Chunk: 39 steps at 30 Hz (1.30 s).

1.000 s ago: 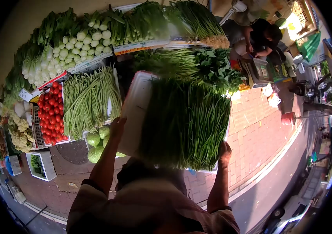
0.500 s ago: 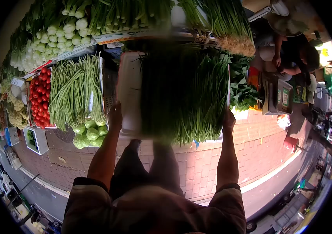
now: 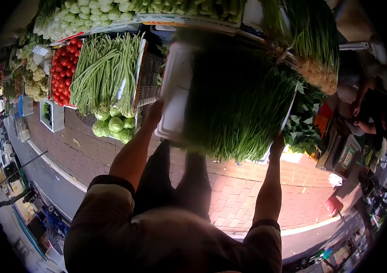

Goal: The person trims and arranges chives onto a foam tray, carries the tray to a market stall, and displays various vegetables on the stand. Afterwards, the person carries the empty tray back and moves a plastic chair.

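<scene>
A white foam tray (image 3: 173, 98) is held in front of my body, loaded with long green chives (image 3: 243, 109) that cover its middle and right. A strip at its left is bare. My left hand (image 3: 154, 113) is closed on the tray's left edge; its fingertips are hidden. At the right near corner, my right hand (image 3: 276, 145) grips the other edge, dark and partly in shadow. Dark leafy greens (image 3: 303, 125) lie just beyond the right hand. Yardlong beans (image 3: 107, 73) are piled left of the tray, with a plastic crate (image 3: 150, 79) between.
Red tomatoes (image 3: 64, 68) and round green cabbages (image 3: 116, 123) are at the left. Spring onions (image 3: 314, 41) with pale roots hang over the back right. A co-worker's hands (image 3: 360, 118) show at the far right. Brick paving (image 3: 234, 186) lies underfoot.
The whole view has swung, so the stall appears tilted, with its right side lower. Both my hands keep their hold on the tray, which now looks slanted and sits farther right in view.
</scene>
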Each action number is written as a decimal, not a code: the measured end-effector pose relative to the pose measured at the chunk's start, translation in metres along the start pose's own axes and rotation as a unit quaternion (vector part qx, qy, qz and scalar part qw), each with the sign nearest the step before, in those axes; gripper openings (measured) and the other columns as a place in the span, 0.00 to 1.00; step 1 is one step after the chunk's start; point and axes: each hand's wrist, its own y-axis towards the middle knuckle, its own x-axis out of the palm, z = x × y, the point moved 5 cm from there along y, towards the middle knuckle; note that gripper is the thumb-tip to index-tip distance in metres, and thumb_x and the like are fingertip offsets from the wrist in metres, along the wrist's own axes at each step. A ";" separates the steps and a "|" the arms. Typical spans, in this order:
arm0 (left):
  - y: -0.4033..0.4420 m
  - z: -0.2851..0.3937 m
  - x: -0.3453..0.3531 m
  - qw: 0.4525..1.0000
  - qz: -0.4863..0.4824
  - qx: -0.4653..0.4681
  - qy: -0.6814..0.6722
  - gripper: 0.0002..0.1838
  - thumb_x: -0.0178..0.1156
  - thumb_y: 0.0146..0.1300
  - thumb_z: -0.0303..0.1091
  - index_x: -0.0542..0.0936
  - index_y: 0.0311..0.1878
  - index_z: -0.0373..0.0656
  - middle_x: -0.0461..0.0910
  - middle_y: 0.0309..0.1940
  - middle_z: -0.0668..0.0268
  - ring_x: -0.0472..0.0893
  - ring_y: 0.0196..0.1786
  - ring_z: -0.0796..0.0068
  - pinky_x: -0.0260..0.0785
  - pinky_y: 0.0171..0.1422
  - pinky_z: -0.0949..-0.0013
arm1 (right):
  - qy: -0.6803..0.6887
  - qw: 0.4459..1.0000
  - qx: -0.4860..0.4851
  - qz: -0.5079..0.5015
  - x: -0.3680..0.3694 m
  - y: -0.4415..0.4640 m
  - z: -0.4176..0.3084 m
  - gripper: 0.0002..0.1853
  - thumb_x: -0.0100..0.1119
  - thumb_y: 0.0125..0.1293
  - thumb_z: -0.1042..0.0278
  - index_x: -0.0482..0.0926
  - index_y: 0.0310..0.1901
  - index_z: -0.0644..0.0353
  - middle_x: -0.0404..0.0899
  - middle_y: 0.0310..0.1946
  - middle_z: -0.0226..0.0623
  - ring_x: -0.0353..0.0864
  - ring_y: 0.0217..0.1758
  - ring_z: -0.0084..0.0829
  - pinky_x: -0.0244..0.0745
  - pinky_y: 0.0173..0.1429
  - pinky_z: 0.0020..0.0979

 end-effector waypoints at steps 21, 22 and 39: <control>-0.006 -0.085 -0.152 0.915 -0.001 -0.178 -0.362 0.16 0.59 0.69 0.37 0.81 0.53 0.37 0.84 0.43 0.63 0.82 0.39 0.75 0.73 0.37 0.73 | 0.119 0.963 -0.207 -0.122 0.019 0.072 -0.486 0.13 0.60 0.70 0.69 0.79 0.53 0.65 0.80 0.51 0.46 0.79 0.54 0.43 0.74 0.59 0.41; -0.009 -0.082 -0.149 0.906 0.000 -0.156 -0.395 0.15 0.60 0.68 0.36 0.81 0.53 0.37 0.84 0.42 0.63 0.82 0.39 0.75 0.73 0.37 0.72 | 0.146 0.949 -0.215 -0.178 0.052 0.065 -0.539 0.14 0.60 0.69 0.69 0.79 0.53 0.65 0.80 0.52 0.47 0.79 0.55 0.44 0.74 0.59 0.41; -0.027 -0.152 -0.329 0.919 0.083 -0.117 -0.368 0.17 0.57 0.72 0.37 0.79 0.54 0.34 0.83 0.43 0.64 0.80 0.43 0.76 0.74 0.48 0.71 | -0.247 0.812 -0.461 -0.259 0.502 0.090 -0.898 0.35 0.66 0.63 0.58 0.65 0.70 0.59 0.72 0.63 0.46 0.72 0.66 0.48 0.49 0.76 0.68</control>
